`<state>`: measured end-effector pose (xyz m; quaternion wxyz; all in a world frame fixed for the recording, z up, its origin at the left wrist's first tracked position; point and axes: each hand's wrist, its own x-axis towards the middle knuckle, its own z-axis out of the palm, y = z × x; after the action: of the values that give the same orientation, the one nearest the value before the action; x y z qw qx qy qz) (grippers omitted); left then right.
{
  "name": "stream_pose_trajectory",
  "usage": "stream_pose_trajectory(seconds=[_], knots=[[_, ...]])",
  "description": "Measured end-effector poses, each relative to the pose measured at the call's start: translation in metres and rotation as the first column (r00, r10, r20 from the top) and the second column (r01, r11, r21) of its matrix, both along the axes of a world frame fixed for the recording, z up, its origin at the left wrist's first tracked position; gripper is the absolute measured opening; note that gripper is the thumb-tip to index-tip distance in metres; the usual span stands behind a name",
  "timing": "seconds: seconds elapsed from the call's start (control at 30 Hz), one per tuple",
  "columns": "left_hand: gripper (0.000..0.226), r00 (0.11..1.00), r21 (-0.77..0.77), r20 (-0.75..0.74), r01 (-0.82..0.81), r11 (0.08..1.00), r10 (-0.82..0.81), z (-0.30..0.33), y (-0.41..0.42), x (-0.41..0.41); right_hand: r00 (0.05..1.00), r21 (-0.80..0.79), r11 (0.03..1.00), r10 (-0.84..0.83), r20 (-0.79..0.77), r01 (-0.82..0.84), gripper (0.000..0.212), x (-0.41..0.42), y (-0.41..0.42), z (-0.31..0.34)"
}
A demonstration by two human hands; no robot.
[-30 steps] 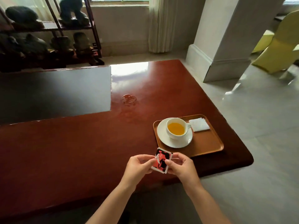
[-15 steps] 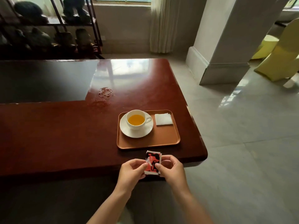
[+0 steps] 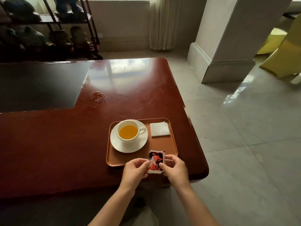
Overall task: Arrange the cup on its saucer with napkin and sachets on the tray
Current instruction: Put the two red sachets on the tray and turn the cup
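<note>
White cup (image 3: 128, 131) of orange liquid on saucer (image 3: 129, 144), folded napkin (image 3: 159, 131) beside, red-black sachet (image 3: 156, 161) over tray (image 3: 173, 145) edge

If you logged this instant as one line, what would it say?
step: placing sachet | left hand + right hand: both pinch sachet over tray front edge | cup on saucer | napkin on tray

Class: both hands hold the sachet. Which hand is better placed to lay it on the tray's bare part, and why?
Right, probably. The right hand sits on the side of the tray that is bare below the napkin; the left hand sits nearer the saucer. Both pinch the sachet.
</note>
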<state>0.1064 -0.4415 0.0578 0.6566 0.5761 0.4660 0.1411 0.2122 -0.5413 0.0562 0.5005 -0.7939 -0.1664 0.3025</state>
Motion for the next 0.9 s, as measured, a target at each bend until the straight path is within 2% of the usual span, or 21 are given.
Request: stream_pose_trajectory(seconds=[0.33, 0.63, 0.77, 0.9], knots=[[0.008, 0.99, 0.062, -0.142, 0.012, 0.998, -0.003, -0.038, 0.044, 0.059, 1.0, -0.154, 0.988, -0.008, -0.017, 0.005, 0.018, 0.057, 0.045, -0.03], [0.003, 0.94, 0.094, -0.32, -0.094, 0.991, 0.119, -0.067, 0.041, 0.089, 0.996, -0.38, 0.924, 0.072, 0.053, -0.046, 0.012, 0.099, 0.057, -0.058], [0.009, 0.922, 0.145, -0.358, -0.102, 0.984, 0.148, -0.069, 0.038, 0.093, 0.964, -0.518, 0.854, 0.174, 0.203, -0.045, 0.013, 0.109, 0.054, -0.055], [0.013, 0.926, 0.273, -0.363, -0.003, 0.962, 0.106, -0.062, 0.032, 0.097, 0.843, -0.578, 0.813, 0.358, 0.402, -0.069, 0.022, 0.111, 0.051, -0.052]])
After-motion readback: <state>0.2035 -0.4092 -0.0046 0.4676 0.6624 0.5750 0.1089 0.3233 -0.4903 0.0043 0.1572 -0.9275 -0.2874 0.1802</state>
